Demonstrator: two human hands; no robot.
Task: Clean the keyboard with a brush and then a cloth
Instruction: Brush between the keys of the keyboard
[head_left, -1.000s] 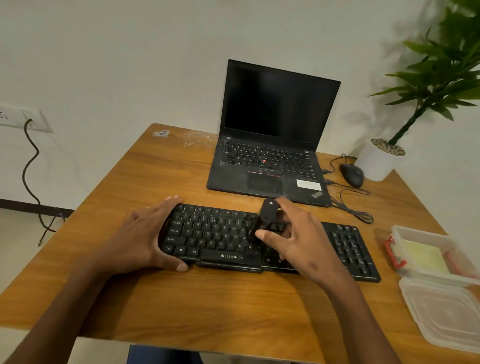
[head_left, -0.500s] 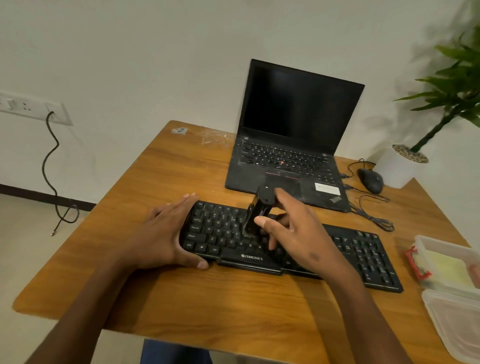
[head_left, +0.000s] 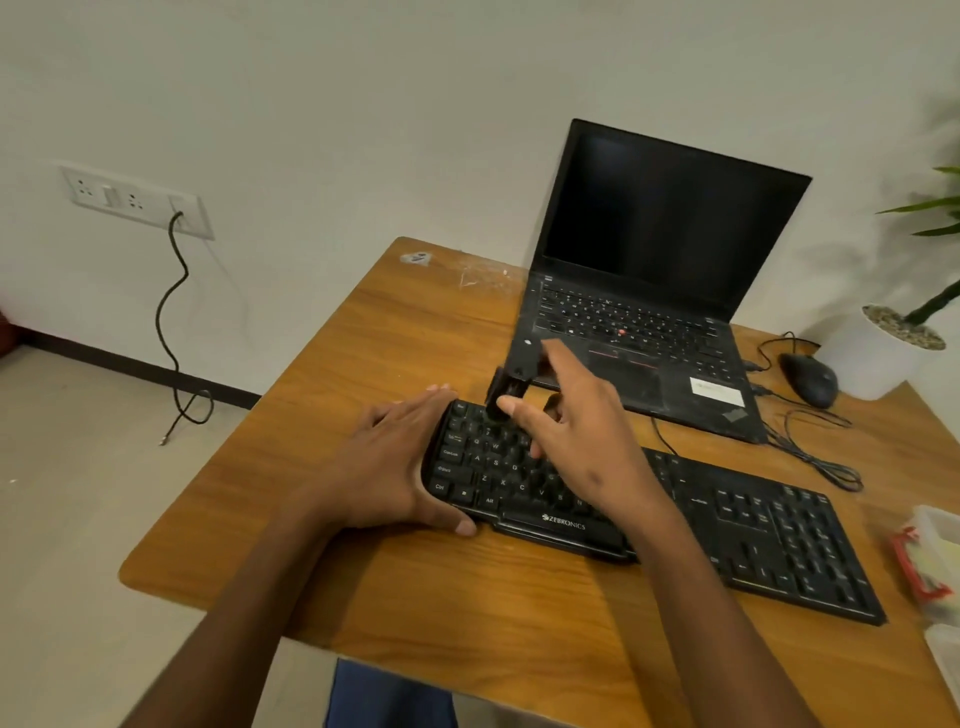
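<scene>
- The right hand pinches a small black brush between thumb and fingers, its lower end down on the top left keys.
- The left hand lies flat, fingers together, thumb hooked under the front edge, clasping the left end of the black keyboard.
- The keyboard lies slantwise on the wooden bench.
- Behind it stands an open laptop, its screen dark; a mouse and a white plant pot sit to the right.
</scene>
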